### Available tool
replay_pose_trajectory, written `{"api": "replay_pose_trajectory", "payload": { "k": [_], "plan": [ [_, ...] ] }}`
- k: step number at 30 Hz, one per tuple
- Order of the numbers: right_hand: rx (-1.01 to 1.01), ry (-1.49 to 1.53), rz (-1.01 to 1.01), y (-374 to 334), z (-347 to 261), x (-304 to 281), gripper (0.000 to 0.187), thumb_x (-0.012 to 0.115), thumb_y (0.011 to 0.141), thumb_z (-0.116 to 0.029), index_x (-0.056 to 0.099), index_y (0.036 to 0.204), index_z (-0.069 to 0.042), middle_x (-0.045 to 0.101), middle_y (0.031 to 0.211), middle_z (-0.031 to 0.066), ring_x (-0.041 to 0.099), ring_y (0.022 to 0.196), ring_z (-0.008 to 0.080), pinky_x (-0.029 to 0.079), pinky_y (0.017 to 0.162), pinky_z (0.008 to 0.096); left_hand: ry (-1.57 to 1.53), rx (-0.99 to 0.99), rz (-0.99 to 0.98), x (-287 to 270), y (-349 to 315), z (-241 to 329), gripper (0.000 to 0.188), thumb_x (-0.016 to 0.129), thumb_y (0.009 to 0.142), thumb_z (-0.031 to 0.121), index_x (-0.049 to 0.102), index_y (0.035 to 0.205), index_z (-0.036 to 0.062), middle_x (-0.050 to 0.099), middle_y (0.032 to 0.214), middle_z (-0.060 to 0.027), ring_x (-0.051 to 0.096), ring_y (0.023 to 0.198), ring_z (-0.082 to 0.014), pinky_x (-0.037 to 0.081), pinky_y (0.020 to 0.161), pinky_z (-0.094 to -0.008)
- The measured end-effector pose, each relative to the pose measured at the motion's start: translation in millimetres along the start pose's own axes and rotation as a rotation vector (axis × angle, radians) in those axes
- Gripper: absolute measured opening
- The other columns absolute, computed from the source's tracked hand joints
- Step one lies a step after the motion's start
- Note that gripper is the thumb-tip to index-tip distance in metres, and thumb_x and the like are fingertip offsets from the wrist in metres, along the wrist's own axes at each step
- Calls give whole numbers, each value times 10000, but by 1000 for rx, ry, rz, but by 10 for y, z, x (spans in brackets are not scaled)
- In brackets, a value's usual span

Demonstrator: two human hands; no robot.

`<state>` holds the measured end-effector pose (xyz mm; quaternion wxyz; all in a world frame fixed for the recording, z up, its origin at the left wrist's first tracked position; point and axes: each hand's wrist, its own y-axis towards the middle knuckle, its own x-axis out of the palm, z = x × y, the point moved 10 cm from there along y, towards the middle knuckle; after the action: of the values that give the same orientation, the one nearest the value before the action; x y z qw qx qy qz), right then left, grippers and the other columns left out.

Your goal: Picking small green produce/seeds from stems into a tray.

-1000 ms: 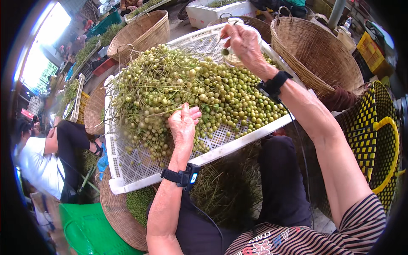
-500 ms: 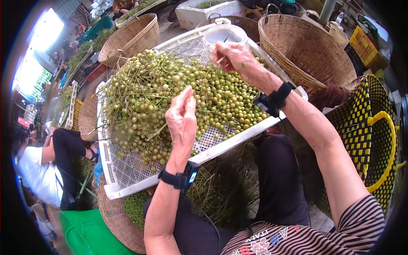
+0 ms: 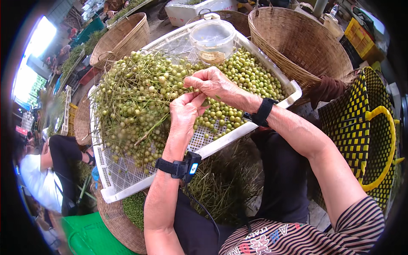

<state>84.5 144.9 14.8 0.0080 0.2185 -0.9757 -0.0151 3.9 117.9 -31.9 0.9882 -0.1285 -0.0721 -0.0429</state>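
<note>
Over a white perforated plastic tray (image 3: 210, 149) my two hands meet, fingertips almost touching. My left hand (image 3: 185, 114) is closed in a pinch, and a small green bit peeks out beside its fingertips. My right hand (image 3: 216, 86) pinches just above it; what lies between its fingers is hidden. Round green-yellow fruits still on thin stems (image 3: 131, 100) are heaped on the tray's left half. Loose fruits (image 3: 250, 76) spread over the right half. A clear round plastic tub (image 3: 212, 36) stands at the tray's far side, beyond my right hand.
Wicker baskets stand behind the tray, a large one (image 3: 297, 46) on the right and another (image 3: 121, 40) on the left. A black-and-yellow woven basket (image 3: 346, 127) is at my right. Cut stems (image 3: 223, 178) lie below the tray. A seated person (image 3: 40, 178) is at far left.
My right hand has come back from the clear tub toward me and left, down to my left hand's fingertips. My left hand has shifted little. The whole view has moved slightly.
</note>
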Motion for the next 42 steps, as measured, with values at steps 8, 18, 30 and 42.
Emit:
{"api": "replay_pose_trajectory", "payload": {
  "k": [8,18,30,42],
  "plan": [
    [-111,-369,-27,-97,79,-100,454,673,733,-403,620,776,45,593,661,50,512,605,100,413,519,265,-398,-16,104,-190,129,-98,197,608,805,79,515,972,30,598,861,-63,593,754,-148,493,706,-269],
    [-121,-81,53,-40,105,-101,220,554,807,-93,599,987,26,634,783,62,570,682,85,475,640,220,-709,-36,226,-395,99,-235,156,610,814,123,530,938,70,604,852,-36,585,778,-131,480,689,-245],
    [-445,-1299,216,852,-519,-662,287,600,798,-305,648,842,-25,633,686,132,585,566,190,473,567,338,-541,-87,8,-372,-172,-225,112,469,826,72,544,909,83,576,919,-31,588,793,-146,475,624,-230],
    [14,-1012,105,1180,122,-41,171,641,633,-211,678,754,-97,647,732,112,625,718,258,491,720,352,-277,57,211,-596,-341,-40,241,434,919,233,499,1085,70,558,741,4,555,703,-108,432,605,-237]
  ]
}}
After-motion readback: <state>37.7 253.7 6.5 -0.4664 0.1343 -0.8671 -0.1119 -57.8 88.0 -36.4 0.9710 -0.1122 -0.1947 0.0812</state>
